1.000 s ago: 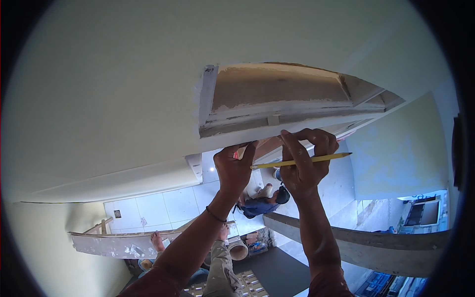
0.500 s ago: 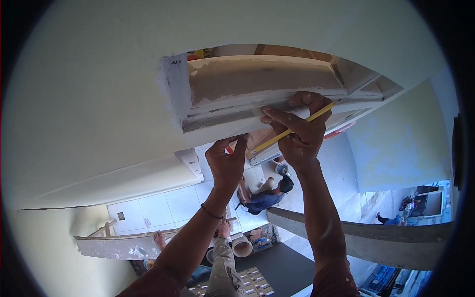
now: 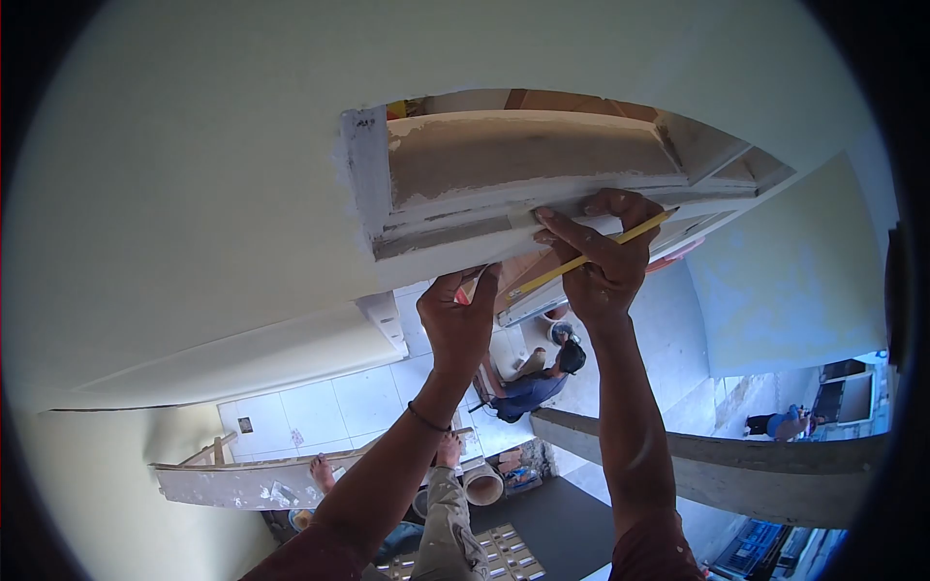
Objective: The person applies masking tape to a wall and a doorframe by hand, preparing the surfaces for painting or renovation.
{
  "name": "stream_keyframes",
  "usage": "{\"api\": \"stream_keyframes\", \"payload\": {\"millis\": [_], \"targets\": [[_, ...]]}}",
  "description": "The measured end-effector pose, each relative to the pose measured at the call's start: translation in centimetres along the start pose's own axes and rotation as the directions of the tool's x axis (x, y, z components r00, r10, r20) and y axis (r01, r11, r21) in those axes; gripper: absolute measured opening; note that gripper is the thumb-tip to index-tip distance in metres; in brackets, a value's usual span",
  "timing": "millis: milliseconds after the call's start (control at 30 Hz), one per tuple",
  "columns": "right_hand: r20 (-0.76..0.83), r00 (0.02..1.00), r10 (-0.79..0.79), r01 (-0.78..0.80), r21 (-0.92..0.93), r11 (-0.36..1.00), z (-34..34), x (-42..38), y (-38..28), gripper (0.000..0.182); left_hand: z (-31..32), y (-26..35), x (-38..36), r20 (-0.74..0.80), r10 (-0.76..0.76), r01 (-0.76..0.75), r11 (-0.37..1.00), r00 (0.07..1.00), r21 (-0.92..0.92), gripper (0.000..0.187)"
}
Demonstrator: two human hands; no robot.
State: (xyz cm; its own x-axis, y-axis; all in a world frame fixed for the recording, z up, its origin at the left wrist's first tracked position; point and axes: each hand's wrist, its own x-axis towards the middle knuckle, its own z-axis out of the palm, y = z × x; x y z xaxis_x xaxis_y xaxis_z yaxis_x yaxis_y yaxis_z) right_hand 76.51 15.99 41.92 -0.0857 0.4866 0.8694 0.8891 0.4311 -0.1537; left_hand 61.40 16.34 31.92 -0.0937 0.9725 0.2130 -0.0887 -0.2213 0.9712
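At the centre of the frame the right hand (image 3: 603, 259) grips a yellow pencil (image 3: 587, 257), its fingers pressed against the plastered edge of a ceiling opening (image 3: 504, 165) in the upper middle. Just left of it, the left hand (image 3: 457, 320) is raised with fingertips touching the white ceiling board (image 3: 194, 194). Far below, in the lower middle, a person in blue (image 3: 535, 385) crouches on the tiled floor (image 3: 320, 412).
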Motion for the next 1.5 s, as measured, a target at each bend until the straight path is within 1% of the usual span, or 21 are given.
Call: {"api": "stream_keyframes", "payload": {"millis": [33, 133, 167, 233, 300, 333, 400, 467, 567, 667, 733, 800, 833, 900, 933, 1033, 1133, 1233, 1333, 1433, 1500], "targets": [[-0.021, 1.0, -0.002, 0.001, -0.014, 1.0, -0.1, -0.2, -0.1, 0.04, -0.1, -0.2, 0.0, 0.009, -0.002, 0.002, 1.0, 1.0, -0.017, 0.016], [-0.137, 0.979, 0.148, -0.166, -0.133, 0.977, -0.4, -1.8, -2.7, 0.036, -0.2, -0.5, -0.2, 0.042, -0.012, 0.015, 0.997, 0.999, -0.075, 0.016], [-0.206, 0.956, 0.208, -0.237, -0.124, 0.964, -0.3, -3.4, -2.7, 0.03, -0.2, -0.3, -0.2, 0.047, -0.019, 0.023, 0.995, 0.999, -0.095, 0.016], [-0.364, 0.803, 0.473, -0.519, -0.034, 0.854, 0.3, -7.0, -4.0, 0.027, -0.1, -0.3, -0.2, 0.028, -0.023, 0.027, 0.991, 0.999, -0.135, 0.017], [-0.271, 0.714, 0.646, -0.666, 0.022, 0.746, 0.5, -10.0, -6.1, 0.025, 0.1, -0.4, -0.4, -0.003, -0.032, 0.031, 0.985, 0.999, -0.169, 0.021], [-0.246, 0.71, 0.66, -0.662, 0.087, 0.745, 1.0, -11.2, -6.8, 0.026, 0.1, -0.4, -0.6, -0.007, -0.056, 0.054, 0.986, 0.998, -0.158, 0.02], [-0.163, 0.652, 0.741, -0.719, 0.178, 0.672, 1.7, -12.3, -7.9, 0.025, 0.4, 0.4, -1.1, -0.012, -0.098, 0.096, 0.986, 0.995, -0.138, 0.017], [-0.091, 0.585, 0.806, -0.767, 0.261, 0.586, 1.8, -11.8, -8.7, 0.023, 0.5, 0.4, -1.2, 0.001, -0.102, 0.1, 0.973, 0.995, -0.206, 0.018], [-0.025, 0.599, 0.8, -0.748, 0.34, 0.57, 1.8, -10.6, -8.1, 0.019, 0.6, 0.7, -1.2, 0.011, -0.103, 0.103, 0.962, 0.995, -0.251, 0.019], [0.089, 0.591, 0.802, -0.752, 0.419, 0.508, 2.1, -8.5, -7.7, 0.019, 0.6, 0.3, -1.2, 0.012, -0.105, 0.104, 0.95, 0.994, -0.295, 0.019], [0.181, 0.492, 0.851, -0.796, 0.49, 0.356, 2.9, -7.7, -7.6, 0.02, 0.4, 0.3, -1.2, 0.013, -0.081, 0.081, 0.95, 0.997, -0.3, 0.018], [0.27, 0.402, 0.875, -0.834, 0.502, 0.228, 3.5, -7.1, -7.4, 0.021, -0.3, 0.3, -1.2, 0.033, -0.044, 0.05, 0.979, 0.998, -0.196, 0.018], [0.289, 0.374, 0.881, -0.832, 0.523, 0.182, 3.9, -7.2, -7.3, 0.021, -0.5, 0.3, -1.2, 0.046, -0.025, 0.031, 0.989, 0.999, -0.142, 0.018], [0.326, 0.316, 0.891, -0.821, 0.564, 0.085, 5.0, -7.9, -7.2, 0.021, -0.8, 0.0, -1.1, 0.058, -0.019, 0.028, 0.988, 0.998, -0.152, 0.017], [0.353, 0.282, 0.892, -0.789, 0.614, 0.006, 5.4, -8.2, -7.2, 0.019, -0.8, -0.1, -1.0, 0.067, -0.018, 0.028, 0.987, 0.998, -0.155, 0.017], [0.392, 0.256, 0.884, -0.721, 0.687, -0.096, 5.3, -8.4, -7.1, 0.016, -0.8, 0.2, -1.0, 0.065, -0.047, 0.054, 0.991, 0.997, -0.123, 0.017], [0.41, 0.261, 0.874, -0.686, 0.715, -0.131, 5.6, -8.7, -7.0, 0.012, 0.2, 1.6, -1.2, 0.039, -0.077, 0.083, 0.979, 0.996, -0.186, 0.018], [0.457, 0.248, 0.854, -0.591, 0.77, -0.24, 5.7, -8.9, -7.0, 0.013, -0.2, 2.6, -0.5, 0.129, -0.132, 0.153, 0.974, 0.983, -0.166, 0.021], [0.479, 0.235, 0.846, -0.606, 0.752, -0.257, 5.8, -9.1, -6.6, 0.013, 0.0, 3.4, 0.2, 0.156, -0.142, 0.158, 0.982, 0.978, -0.1, 0.021], [0.42, 0.289, 0.86, -0.625, 0.763, -0.163, 6.5, -9.2, -6.1, 0.012, -0.1, 2.9, 0.4, 0.189, -0.101, 0.123, 0.987, 0.977, -0.107, 0.021], [0.453, 0.278, 0.847, -0.589, 0.777, -0.222, 6.2, -8.8, -6.0, 0.011, -0.1, 2.7, 0.5, 0.197, -0.082, 0.105, 0.988, 0.977, -0.11, 0.02]]}}
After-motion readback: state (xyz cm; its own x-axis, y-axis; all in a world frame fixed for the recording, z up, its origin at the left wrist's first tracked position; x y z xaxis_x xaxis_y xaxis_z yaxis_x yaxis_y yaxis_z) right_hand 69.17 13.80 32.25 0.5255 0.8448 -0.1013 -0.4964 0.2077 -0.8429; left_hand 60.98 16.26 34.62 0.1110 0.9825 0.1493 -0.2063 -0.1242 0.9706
